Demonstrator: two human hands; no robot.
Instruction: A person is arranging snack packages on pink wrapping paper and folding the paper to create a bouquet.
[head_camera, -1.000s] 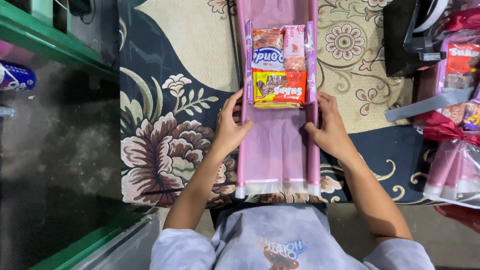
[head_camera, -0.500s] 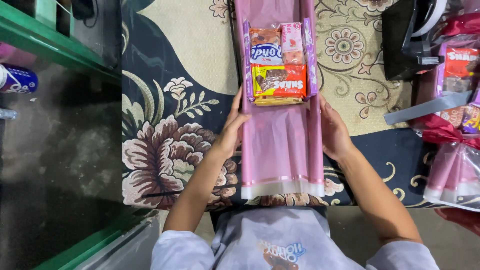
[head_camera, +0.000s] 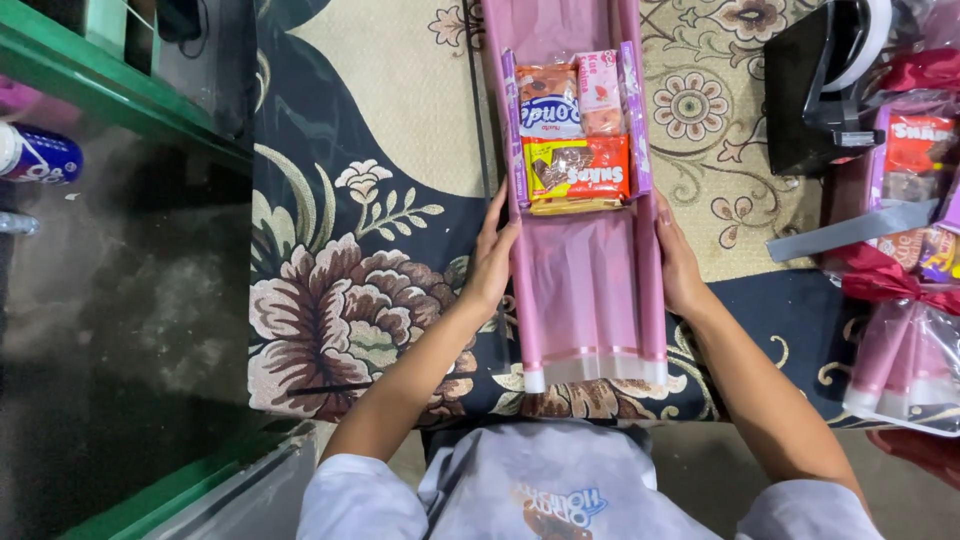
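A long translucent pink plastic wrapping sheet (head_camera: 590, 290) lies lengthwise on a floral carpet in dark blue, cream and brown (head_camera: 340, 300), running from the near edge away to the far side, its two long edges folded upward like low walls. The left hand (head_camera: 492, 262) lies flat, fingers together, against the outside of the sheet's left raised edge, pressing it rather than gripping. The right hand (head_camera: 680, 262) does the same on the right raised edge, palm inward, fingers straight. Just beyond both hands, inside the sheet, sits a cluster of snack packets (head_camera: 575, 140): a red and yellow packet nearest, a blue and orange one and a slim pink one behind it. Far right stand a black tape dispenser (head_camera: 815, 90) and finished wrapped bundles with red ribbon (head_camera: 915, 250)
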